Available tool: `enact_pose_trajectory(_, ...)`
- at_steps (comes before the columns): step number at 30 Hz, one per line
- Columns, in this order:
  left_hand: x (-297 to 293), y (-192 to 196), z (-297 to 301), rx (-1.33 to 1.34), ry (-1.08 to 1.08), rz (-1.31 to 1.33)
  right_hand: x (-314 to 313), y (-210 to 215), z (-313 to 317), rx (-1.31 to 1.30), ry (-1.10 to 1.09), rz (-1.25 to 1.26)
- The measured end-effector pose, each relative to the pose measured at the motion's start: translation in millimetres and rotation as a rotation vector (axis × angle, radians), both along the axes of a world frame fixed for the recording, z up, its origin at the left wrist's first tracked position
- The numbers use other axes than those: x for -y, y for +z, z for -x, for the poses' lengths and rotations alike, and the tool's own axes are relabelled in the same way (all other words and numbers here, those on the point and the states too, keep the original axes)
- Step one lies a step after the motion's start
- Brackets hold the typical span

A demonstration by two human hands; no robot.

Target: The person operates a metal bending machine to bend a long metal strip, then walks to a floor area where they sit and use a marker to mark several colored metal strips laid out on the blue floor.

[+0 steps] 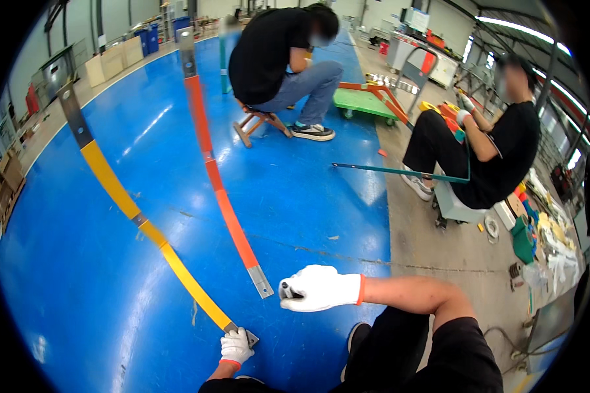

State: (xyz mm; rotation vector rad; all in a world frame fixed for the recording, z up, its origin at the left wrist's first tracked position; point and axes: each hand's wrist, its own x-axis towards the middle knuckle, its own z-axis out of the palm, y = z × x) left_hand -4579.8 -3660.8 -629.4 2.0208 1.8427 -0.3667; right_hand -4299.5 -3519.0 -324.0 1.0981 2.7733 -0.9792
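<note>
Head view shows blue bins (147, 39) beyond the far end of the orange strip (228, 216) and to its left; what they hold is too distant to make out. Left of the orange strip stretches the yellow strip (152, 233), bare metal at both ends and mid-length, its long axis running from the left hand (236, 347) away toward the far left. That white-gloved hand has its grip clenched around the yellow strip's near end, lower left of the orange strip's near tip. Just right of that tip, the right hand (321, 288) curls its grip around a small dark object (286, 290), too hidden to identify. A green cart (366, 103) stands to the orange strip's right.
</note>
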Motion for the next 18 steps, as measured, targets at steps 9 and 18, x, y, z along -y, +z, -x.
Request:
enact_pose_trajectory(9,14.2,-27.2,-16.4,-0.092,-0.047,-0.148,7.5,8.2,1.5,-0.13,-0.004,-0.045)
enact_pose_trajectory(18,21.9,0.3,-23.2,0.159,0.083,-0.085,10.4,8.4,-2.3,-0.222,0.005,-0.033)
